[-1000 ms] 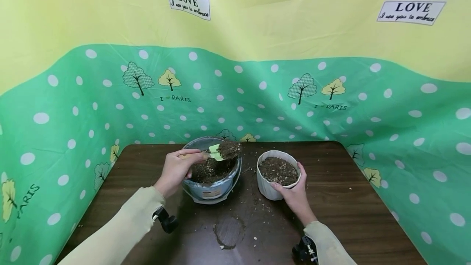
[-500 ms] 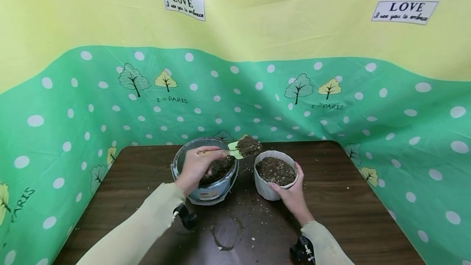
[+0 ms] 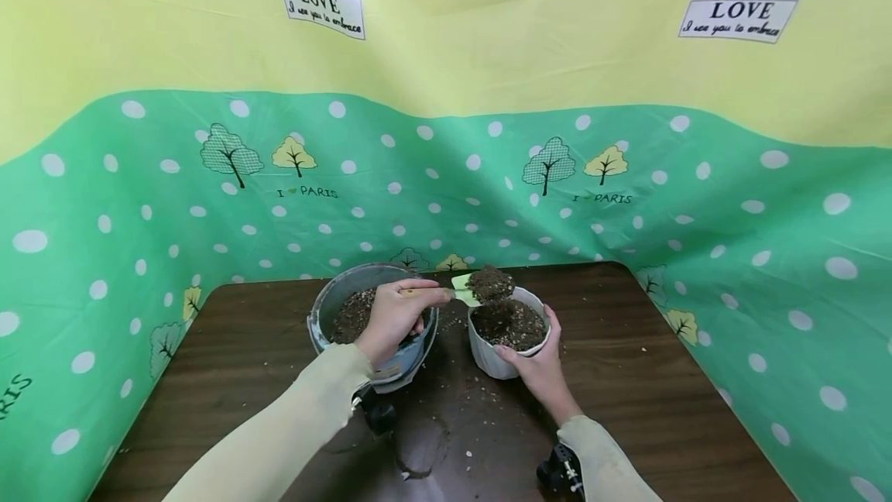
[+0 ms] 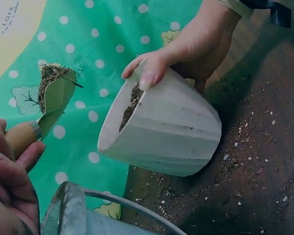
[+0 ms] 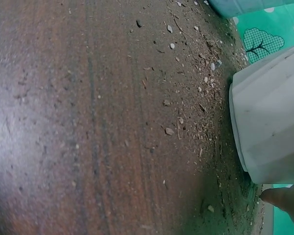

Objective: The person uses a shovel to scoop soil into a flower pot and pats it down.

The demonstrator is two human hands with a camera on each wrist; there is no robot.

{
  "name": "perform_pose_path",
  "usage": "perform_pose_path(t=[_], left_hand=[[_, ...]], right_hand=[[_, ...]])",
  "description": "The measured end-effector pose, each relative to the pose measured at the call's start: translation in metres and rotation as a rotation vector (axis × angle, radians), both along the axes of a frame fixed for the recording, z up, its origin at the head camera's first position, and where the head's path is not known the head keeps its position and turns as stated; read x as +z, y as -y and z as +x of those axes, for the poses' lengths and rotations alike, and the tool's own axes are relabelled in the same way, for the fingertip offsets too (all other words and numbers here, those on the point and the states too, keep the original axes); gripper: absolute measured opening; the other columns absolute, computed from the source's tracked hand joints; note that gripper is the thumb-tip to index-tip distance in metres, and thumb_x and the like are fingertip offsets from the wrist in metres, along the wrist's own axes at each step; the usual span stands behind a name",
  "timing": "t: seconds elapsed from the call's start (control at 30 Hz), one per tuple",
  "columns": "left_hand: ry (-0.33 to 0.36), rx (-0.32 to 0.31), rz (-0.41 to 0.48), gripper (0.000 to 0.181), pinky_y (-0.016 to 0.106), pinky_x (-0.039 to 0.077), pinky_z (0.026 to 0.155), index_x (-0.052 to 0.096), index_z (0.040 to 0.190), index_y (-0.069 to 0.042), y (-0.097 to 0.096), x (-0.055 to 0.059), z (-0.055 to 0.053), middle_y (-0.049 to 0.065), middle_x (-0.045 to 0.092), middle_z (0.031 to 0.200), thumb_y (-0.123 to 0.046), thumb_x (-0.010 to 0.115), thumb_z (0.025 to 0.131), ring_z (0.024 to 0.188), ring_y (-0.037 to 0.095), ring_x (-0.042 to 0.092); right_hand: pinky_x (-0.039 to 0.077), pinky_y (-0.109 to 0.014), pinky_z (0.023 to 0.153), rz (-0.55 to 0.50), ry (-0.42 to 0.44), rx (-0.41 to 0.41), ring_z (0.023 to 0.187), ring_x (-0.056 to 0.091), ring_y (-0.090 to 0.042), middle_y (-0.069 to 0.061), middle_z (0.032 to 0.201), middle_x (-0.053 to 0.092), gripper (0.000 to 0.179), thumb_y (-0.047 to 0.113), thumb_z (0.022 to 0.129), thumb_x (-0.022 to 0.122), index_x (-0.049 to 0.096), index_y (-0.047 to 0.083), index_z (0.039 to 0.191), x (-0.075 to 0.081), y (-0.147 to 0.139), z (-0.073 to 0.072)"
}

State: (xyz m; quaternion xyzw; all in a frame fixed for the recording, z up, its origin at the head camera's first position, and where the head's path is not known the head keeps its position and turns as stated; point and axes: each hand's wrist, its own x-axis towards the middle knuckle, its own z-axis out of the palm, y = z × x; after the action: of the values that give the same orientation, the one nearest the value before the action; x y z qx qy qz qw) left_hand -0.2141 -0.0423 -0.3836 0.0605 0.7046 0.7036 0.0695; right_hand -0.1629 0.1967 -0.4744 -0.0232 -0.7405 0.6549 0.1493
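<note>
My left hand (image 3: 399, 316) grips the wooden handle of a small light-green trowel (image 4: 59, 100), its blade heaped with dark soil (image 3: 491, 284). The blade is above the left rear rim of a white flowerpot (image 4: 171, 127), which holds soil up near its rim. My right hand (image 3: 540, 366) holds that pot at its right side, thumb over the near rim and fingers round the outside. Under my left forearm and hand stands a blue-grey bucket (image 3: 324, 316) with soil in it; the hand hides part of its right side.
Soil crumbs and pale grains (image 5: 201, 93) lie scattered on the dark wooden table (image 3: 648, 409) between bucket and pot. A faint ring of soil (image 3: 421, 448) marks the tabletop in front. Behind the table hangs a green and yellow printed cloth (image 3: 446, 177).
My left hand has carried the loaded trowel rightward from over the bucket to the pot's rim. My right hand keeps its hold on the pot. The head view has turned slightly right.
</note>
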Motion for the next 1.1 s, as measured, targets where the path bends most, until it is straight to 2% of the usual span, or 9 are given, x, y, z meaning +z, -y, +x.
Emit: perform_pose_path(t=[0.23, 0.37, 0.4, 0.47, 0.77, 1.1], left_hand=[[0.007, -0.009, -0.007, 0.039, 0.024, 0.042, 0.044, 0.072, 0.115, -0.005, -0.007, 0.003, -0.001, 0.012, 0.075, 0.095, -0.025, 0.082, 0.084, 0.040, 0.008, 0.046], [0.004, -0.006, -0.026, 0.039, 0.025, 0.043, 0.045, 0.072, 0.114, -0.004, -0.011, 0.002, -0.004, 0.010, 0.075, 0.092, -0.025, 0.082, 0.083, 0.041, 0.008, 0.048], [-0.005, -0.008, -0.031, 0.041, 0.026, 0.044, 0.044, 0.073, 0.114, -0.005, -0.012, -0.002, -0.008, 0.008, 0.075, 0.091, -0.027, 0.083, 0.082, 0.041, 0.008, 0.049], [-0.009, -0.006, -0.047, 0.038, 0.027, 0.044, 0.045, 0.074, 0.113, -0.006, -0.014, -0.002, -0.008, 0.010, 0.075, 0.091, -0.026, 0.082, 0.082, 0.042, 0.009, 0.050], [-0.016, -0.003, -0.099, 0.029, 0.031, 0.050, 0.049, 0.075, 0.107, -0.005, -0.020, -0.002, -0.006, 0.004, 0.075, 0.090, -0.020, 0.081, 0.083, 0.045, 0.015, 0.055], [0.008, 0.001, -0.101, 0.030, 0.027, 0.049, 0.050, 0.074, 0.107, -0.004, -0.024, -0.008, -0.009, 0.006, 0.075, 0.087, -0.020, 0.081, 0.083, 0.046, 0.012, 0.054]], right_hand=[[0.020, -0.050, 0.112, -0.016, 0.002, 0.003, 0.138, 0.026, -0.038, -0.026, 0.153, 0.021, 0.107, -0.001, 0.075, 0.081, 0.008, 0.001, 0.153, 0.000, 0.001, -0.001], [0.019, -0.050, 0.112, -0.012, 0.006, 0.004, 0.139, 0.024, -0.039, -0.026, 0.153, 0.020, 0.107, -0.001, 0.076, 0.081, 0.008, 0.000, 0.153, 0.001, 0.001, 0.000], [0.019, -0.050, 0.112, -0.011, 0.007, 0.004, 0.139, 0.024, -0.039, -0.026, 0.153, 0.020, 0.107, -0.001, 0.076, 0.081, 0.007, 0.000, 0.153, 0.001, 0.001, 0.000], [0.019, -0.050, 0.113, -0.009, 0.006, 0.004, 0.139, 0.024, -0.039, -0.026, 0.153, 0.020, 0.107, -0.001, 0.076, 0.081, 0.007, 0.000, 0.153, 0.001, 0.001, 0.000], [0.020, -0.049, 0.112, -0.009, 0.005, 0.004, 0.138, 0.026, -0.037, -0.026, 0.153, 0.022, 0.108, -0.001, 0.075, 0.081, 0.008, 0.001, 0.153, -0.003, 0.001, -0.001], [0.020, -0.048, 0.112, -0.016, 0.010, 0.007, 0.138, 0.027, -0.036, -0.024, 0.154, 0.021, 0.108, 0.000, 0.075, 0.082, 0.008, 0.003, 0.154, -0.001, 0.000, -0.002]])
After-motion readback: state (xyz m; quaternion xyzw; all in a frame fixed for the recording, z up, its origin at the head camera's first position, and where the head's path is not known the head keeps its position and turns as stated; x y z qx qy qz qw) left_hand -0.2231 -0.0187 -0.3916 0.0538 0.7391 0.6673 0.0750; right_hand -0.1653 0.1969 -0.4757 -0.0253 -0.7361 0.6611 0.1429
